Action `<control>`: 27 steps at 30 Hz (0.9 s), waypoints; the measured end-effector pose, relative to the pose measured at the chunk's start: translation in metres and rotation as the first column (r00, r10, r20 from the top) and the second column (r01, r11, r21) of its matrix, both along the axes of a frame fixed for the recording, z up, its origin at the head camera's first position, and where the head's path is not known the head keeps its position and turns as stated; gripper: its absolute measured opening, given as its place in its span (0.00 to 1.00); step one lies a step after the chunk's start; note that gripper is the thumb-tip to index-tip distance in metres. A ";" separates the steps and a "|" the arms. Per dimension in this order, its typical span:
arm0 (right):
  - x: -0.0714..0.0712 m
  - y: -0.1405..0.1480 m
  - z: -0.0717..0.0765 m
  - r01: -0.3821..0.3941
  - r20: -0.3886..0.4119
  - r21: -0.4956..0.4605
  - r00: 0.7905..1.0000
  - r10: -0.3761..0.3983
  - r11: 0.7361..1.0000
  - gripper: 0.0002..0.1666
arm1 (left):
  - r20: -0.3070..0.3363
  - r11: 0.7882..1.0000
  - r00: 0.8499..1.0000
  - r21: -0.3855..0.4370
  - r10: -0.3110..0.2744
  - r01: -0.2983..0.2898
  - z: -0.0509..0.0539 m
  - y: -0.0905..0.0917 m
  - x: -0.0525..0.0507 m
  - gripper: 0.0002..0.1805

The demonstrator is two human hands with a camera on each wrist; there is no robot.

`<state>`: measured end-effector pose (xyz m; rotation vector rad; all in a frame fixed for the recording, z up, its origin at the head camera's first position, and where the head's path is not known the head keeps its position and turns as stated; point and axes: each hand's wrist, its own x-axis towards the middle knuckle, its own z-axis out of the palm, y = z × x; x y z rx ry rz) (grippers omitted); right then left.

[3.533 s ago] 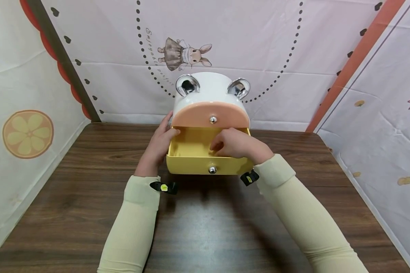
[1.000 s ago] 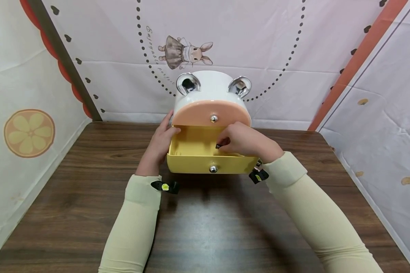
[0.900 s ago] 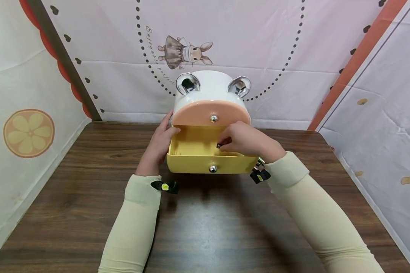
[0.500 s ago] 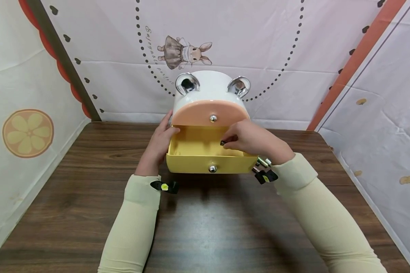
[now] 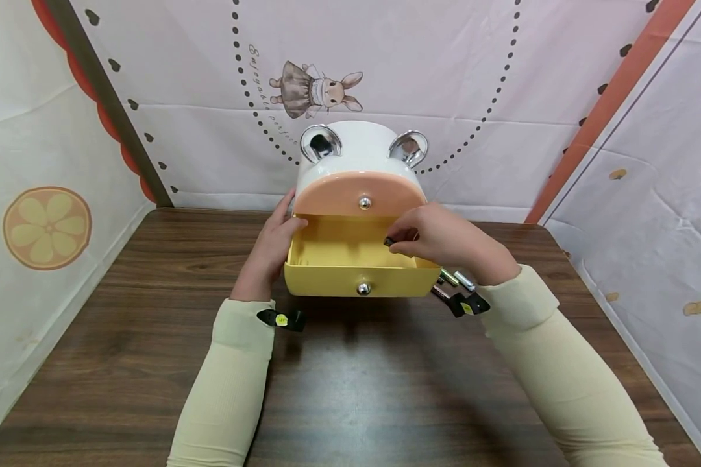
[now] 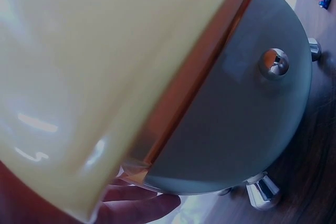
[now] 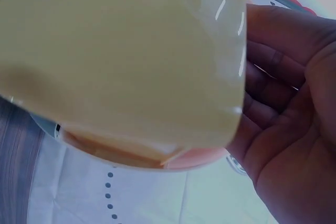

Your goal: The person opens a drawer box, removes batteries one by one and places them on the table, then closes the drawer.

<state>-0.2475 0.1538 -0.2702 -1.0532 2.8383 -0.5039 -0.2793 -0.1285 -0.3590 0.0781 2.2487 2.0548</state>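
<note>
A small two-drawer cabinet has a white top (image 5: pixel 365 143), a closed peach drawer (image 5: pixel 335 198) and silver ear-like trims. Its yellow lower drawer (image 5: pixel 321 282) is pulled out toward me. At the left side my left hand (image 5: pixel 271 243) rests with fairly straight fingers along the cabinet and the thumb on the drawer's rim. Over the drawer's right part, my right hand (image 5: pixel 444 240) pinches a small dark object (image 5: pixel 389 241) between thumb and fingertips; its kind is mostly hidden. The right wrist view shows the drawer's yellow underside (image 7: pixel 121 51) beside my curled fingers.
Several small battery-like cylinders, among them a silver one (image 5: pixel 464 281) and a green one (image 5: pixel 448 277), lie on the dark wood table (image 5: pixel 350 389) right of the drawer, partly behind the right wrist strap. A patterned cloth (image 5: pixel 181 155) hangs behind.
My right hand has moved right and slightly up inside the drawer area, now with the dark object pinched at its fingertips. More cylinders show beside the wrist. My left hand has stayed put.
</note>
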 end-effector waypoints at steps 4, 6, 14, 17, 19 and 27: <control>0.003 0.005 0.003 0.000 0.014 -0.012 1.000 0.001 1.000 0.09 | -0.002 1.000 1.000 -0.005 -0.001 0.001 0.000 0.000 0.000 0.38; 0.004 0.008 0.004 0.003 0.013 -0.018 1.000 -0.003 1.000 0.09 | -0.002 1.000 1.000 -0.008 0.004 -0.004 0.001 0.001 0.000 0.38; 0.008 0.019 0.005 0.024 0.008 -0.067 1.000 -0.023 0.998 0.10 | 0.004 1.000 1.000 -0.010 -0.003 0.003 0.000 0.000 -0.001 0.38; 0.010 0.022 0.006 0.004 -0.007 -0.092 1.000 -0.005 0.996 0.10 | 0.003 1.000 1.000 -0.021 -0.004 0.004 0.000 0.000 -0.001 0.38; 0.011 0.024 0.006 -0.007 -0.011 -0.110 1.000 0.006 0.994 0.10 | -0.002 1.000 1.000 -0.024 -0.004 0.004 0.000 0.000 -0.001 0.38; 0.012 0.034 0.004 0.018 0.031 -0.177 0.999 -0.013 0.984 0.10 | -0.011 1.000 1.000 -0.011 0.000 0.000 0.000 0.000 0.000 0.38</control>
